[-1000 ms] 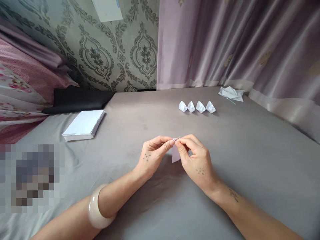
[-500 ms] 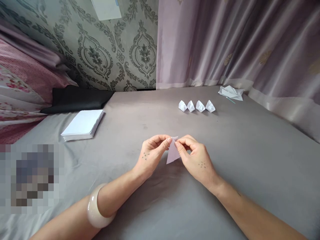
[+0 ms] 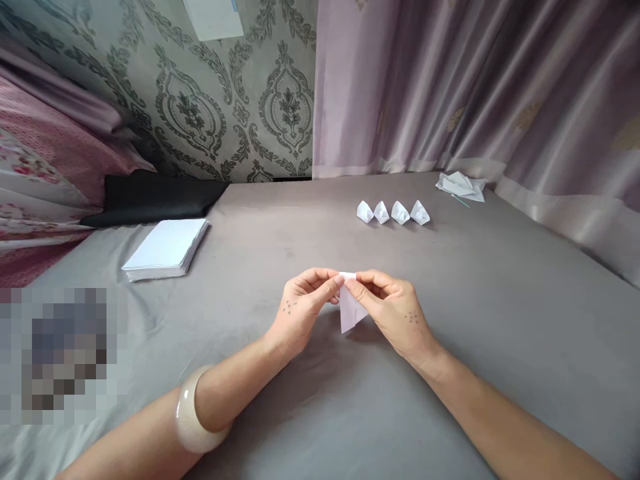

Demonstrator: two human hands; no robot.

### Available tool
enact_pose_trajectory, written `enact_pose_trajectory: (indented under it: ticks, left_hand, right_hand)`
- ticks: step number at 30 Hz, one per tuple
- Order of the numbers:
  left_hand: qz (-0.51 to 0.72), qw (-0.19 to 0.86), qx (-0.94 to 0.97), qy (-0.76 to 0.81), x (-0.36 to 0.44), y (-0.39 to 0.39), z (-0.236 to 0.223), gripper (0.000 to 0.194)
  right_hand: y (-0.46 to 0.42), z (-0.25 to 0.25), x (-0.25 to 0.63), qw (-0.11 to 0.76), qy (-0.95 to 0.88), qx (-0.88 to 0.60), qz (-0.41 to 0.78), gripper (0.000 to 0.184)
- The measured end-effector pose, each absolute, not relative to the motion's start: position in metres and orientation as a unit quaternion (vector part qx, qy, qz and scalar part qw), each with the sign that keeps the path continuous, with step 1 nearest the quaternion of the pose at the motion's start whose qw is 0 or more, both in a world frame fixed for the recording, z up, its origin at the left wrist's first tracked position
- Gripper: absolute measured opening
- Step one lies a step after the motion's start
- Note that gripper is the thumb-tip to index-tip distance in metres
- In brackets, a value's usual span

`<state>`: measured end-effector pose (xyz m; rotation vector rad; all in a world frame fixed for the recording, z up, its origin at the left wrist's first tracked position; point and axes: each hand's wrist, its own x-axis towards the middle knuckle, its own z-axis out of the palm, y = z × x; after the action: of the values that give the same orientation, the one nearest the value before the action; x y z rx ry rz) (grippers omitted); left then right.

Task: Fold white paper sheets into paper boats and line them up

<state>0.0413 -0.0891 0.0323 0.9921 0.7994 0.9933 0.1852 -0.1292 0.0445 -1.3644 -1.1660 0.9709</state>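
Note:
Between both hands a small folded piece of paper (image 3: 351, 310) is held a little above the grey cloth, its pointed lower end hanging down. My left hand (image 3: 307, 303) pinches its top edge from the left with thumb and fingers. From the right, my right hand (image 3: 393, 307) grips the same paper, thumb pressed on the front near the top. The hands almost touch at the fold. Part of the paper's right side is hidden behind my right hand. A pale bangle (image 3: 193, 413) circles my left wrist.
Several white folded paper shapes (image 3: 401, 213) stand in a row beyond my hands. Loose folded papers (image 3: 461, 185) lie at the far right with a thin greenish stick. A thick stack of white paper (image 3: 167, 247) sits left, near black fabric (image 3: 155, 197). Curtains border the grey cloth (image 3: 260, 233).
The paper has been turned between my fingers, so a white top edge and a front crease now show. My right thumb has shifted slightly left, towards my left thumb.

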Motion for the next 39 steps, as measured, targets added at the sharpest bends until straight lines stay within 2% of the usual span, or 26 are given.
enact_pose_trajectory:
  ticks: [6,12,19,26,33,39]
  left_hand:
    - [0.435,0.704,0.440,0.349,0.0419,-0.0896,0.0323,0.019]
    - [0.344,0.753,0.445,0.342,0.0436,-0.0925,0.0315,0.027]
    - [0.329,0.757,0.446,0.346,0.0438,-0.0921,0.0295,0.031]
    - [0.399,0.712,0.446,0.368,0.0418,-0.0882,0.0316,0.022]
    - [0.391,0.701,0.453,0.387,0.0380,-0.0858,0.0324,0.017]
    - [0.401,0.679,0.464,0.404,0.0369,-0.0855,0.0305,0.014]
  right_hand:
    - [-0.1286,0.0431,0.1836,0.544,-0.438,-0.560,0.445,0.024]
    - [-0.1275,0.0402,0.1846,0.572,-0.396,-0.586,0.416,0.024]
    - [-0.1251,0.0392,0.1856,0.565,-0.397,-0.589,0.419,0.027]
    - [-0.1273,0.0415,0.1840,0.539,-0.431,-0.580,0.434,0.025]
    - [-0.1284,0.0433,0.1819,0.519,-0.461,-0.587,0.417,0.019]
    - [-0.1287,0.0408,0.1806,0.516,-0.535,-0.587,0.322,0.010]
